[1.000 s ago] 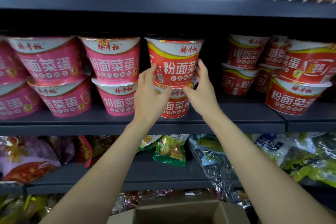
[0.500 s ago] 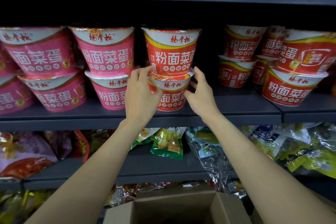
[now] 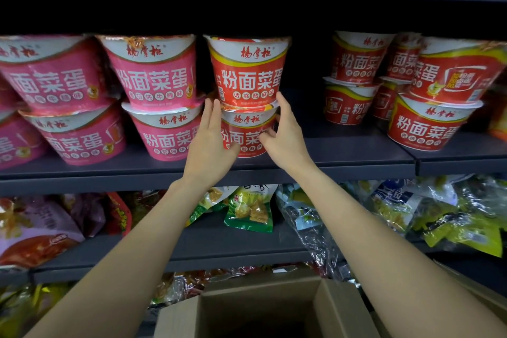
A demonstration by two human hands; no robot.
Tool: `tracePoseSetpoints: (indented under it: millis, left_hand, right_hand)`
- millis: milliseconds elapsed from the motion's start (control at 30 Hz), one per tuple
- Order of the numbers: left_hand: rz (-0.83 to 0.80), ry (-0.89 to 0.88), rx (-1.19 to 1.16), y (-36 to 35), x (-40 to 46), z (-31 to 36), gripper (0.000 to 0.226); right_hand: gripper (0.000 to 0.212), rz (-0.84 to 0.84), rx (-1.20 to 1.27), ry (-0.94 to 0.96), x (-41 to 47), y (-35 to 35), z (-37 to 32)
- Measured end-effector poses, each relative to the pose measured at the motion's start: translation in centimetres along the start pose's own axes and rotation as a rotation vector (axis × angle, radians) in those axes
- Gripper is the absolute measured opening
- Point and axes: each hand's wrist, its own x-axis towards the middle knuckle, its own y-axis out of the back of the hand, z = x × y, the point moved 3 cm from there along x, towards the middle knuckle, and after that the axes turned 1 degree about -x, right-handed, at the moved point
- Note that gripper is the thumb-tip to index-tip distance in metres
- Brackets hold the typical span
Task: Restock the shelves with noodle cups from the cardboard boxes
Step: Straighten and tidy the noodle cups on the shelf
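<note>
On the middle shelf [image 3: 315,158], dark grey metal under another dark shelf edged with white wire, two red noodle cups stood stacked: the upper red cup [image 3: 248,74] read 粉面菜蛋 in large white characters with 诱惑酸麻味 beneath and a red brush-script brand name on its white band, and the lower red cup [image 3: 247,132] carried the same lettering, partly covered by the hands. Just to the left stood stacked pink cups [image 3: 153,74] with the same 粉面菜蛋 wording; further red cups [image 3: 428,123] were stacked well apart to the right. The left hand [image 3: 210,140] lay against the lower cup's left side with straight fingers reaching up to the seam between the two cups, while the right hand [image 3: 285,134] cupped its right side, thumb curled across the front label. Snack bags [image 3: 249,208] in green and silver filled the shelf below, and an open cardboard box [image 3: 263,310] sat at the bottom edge. Compared with a second earlier, both hands had dropped from the upper cup to the lower one, and the camera had tilted down, showing more of the box.
</note>
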Motion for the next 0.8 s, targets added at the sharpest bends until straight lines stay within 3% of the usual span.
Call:
tracePoseSetpoints:
  millis: [133, 233, 400, 500, 700, 800]
  left_hand:
    - [0.097, -0.052, -0.01, 0.7, -0.5, 1.1, 0.073]
    - [0.125, 0.036, -0.153, 1.8, 0.8, 1.7, 0.075]
    - [-0.076, 0.175, -0.587, 2.5, 3.5, 2.7, 0.08]
    - [-0.07, 0.085, -0.537, 2.5, 3.3, 2.6, 0.063]
    - [-0.024, -0.012, -0.428, 2.4, 3.2, 1.3, 0.06]
    - [0.096, -0.042, -0.278, 3.3, 1.5, 2.3, 0.058]
  right_hand:
    - [0.071, 0.019, -0.169, 0.024, -1.3, 2.0, -1.2]
    - [0.07, 0.03, -0.102, 0.034, -0.9, 2.9, -3.2]
    - [0.08, -0.012, 0.02, -0.017, 1.5, 1.8, -4.8]
    - [0.077, -0.017, 0.013, -0.031, 1.7, 1.6, -4.8]
    - [0.071, -0.124, -0.074, 0.044, 1.0, 2.6, -5.7]
    - [0.069, -0.079, -0.243, 0.072, -0.9, 4.1, -5.7]
